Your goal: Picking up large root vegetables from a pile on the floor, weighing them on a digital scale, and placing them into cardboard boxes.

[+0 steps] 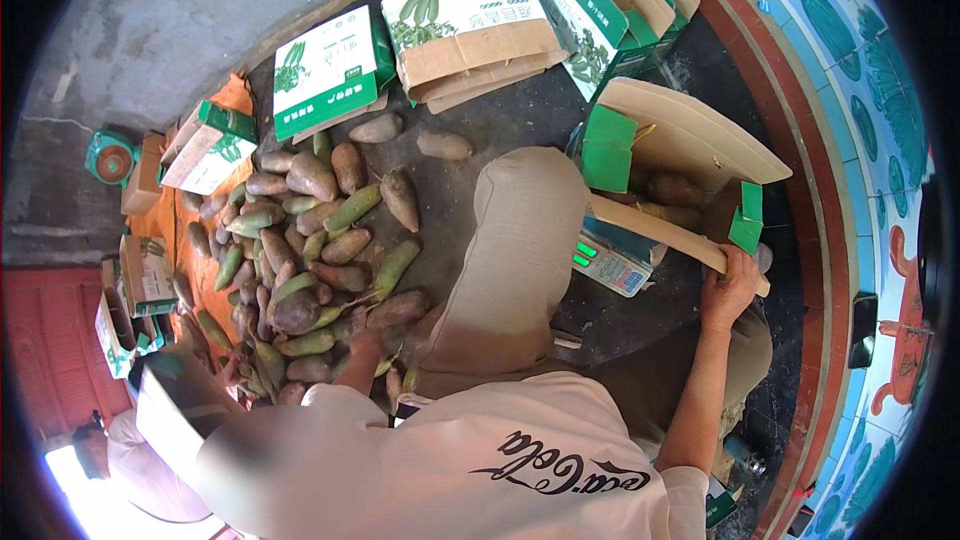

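Observation:
My right hand (735, 285) grips the edge of a long cardboard flap (660, 230) on an open box (700, 130). Several radishes (675, 190) lie inside that box, which stands on a digital scale (610, 265) with a lit green display. On my other side, my left hand (366, 342) reaches down to a pile of long radishes (295, 310), some green, some brownish with soil. Its fingers are at the near edge of the pile, beside a brown radish (398, 309). Whether they close around one I cannot make out.
Printed green and white cartons (330, 70) stand along the far side, one (620, 0) with raised flaps. Smaller boxes (210, 145) and a green round-dial scale (110, 157) are at the left. Another person (150, 470) is at lower left. A tiled wall (880, 120) bounds the right.

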Tool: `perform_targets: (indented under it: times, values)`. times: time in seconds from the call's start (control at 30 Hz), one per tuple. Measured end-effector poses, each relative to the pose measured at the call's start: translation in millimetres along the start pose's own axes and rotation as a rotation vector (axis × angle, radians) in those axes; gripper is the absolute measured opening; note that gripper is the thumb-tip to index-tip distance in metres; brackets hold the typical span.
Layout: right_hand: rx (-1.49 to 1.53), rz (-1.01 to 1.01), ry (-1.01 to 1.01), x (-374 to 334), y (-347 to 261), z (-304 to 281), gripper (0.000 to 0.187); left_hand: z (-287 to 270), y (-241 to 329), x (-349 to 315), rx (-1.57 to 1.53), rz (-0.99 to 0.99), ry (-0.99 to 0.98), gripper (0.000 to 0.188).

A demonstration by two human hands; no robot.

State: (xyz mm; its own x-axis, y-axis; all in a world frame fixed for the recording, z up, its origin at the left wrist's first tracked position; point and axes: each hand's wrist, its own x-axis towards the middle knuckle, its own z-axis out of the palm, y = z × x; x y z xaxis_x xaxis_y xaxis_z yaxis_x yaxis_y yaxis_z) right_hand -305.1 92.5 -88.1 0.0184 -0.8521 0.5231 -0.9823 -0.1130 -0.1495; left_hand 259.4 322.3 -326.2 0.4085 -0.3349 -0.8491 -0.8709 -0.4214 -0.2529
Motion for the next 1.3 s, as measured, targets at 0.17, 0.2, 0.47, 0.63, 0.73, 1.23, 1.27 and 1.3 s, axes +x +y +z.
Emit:
perform_targets:
  times: [0.17,0.2,0.47,0.63,0.73,1.23,1.27,1.3]
  values:
    - [-0.032,-0.002,-0.007,-5,4,-1,0.024,-25,51,1,0.001,0.158,0.300,0.063]
    - [-0.029,-0.008,-0.008,-4,3,1,0.024,-30,58,6,0.004,0.179,0.278,0.061]
    - [-0.070,-0.029,0.001,-6,6,1,0.024,-44,99,9,0.116,0.318,0.167,0.063]
    - [-0.058,-0.038,-0.007,-5,6,4,0.027,-37,102,26,0.200,0.346,0.148,0.070]
    - [-0.079,-0.031,-0.022,-6,4,4,0.028,-41,110,28,0.221,0.334,0.104,0.068]
    - [-0.087,-0.026,-0.007,-6,5,7,0.027,-40,113,21,0.346,0.391,0.266,0.051]
    - [-0.102,-0.026,-0.008,-6,6,7,0.027,-42,113,18,0.350,0.392,0.268,0.051]
    - [-0.103,-0.022,-0.005,-7,7,7,0.027,-44,112,15,0.354,0.404,0.259,0.052]
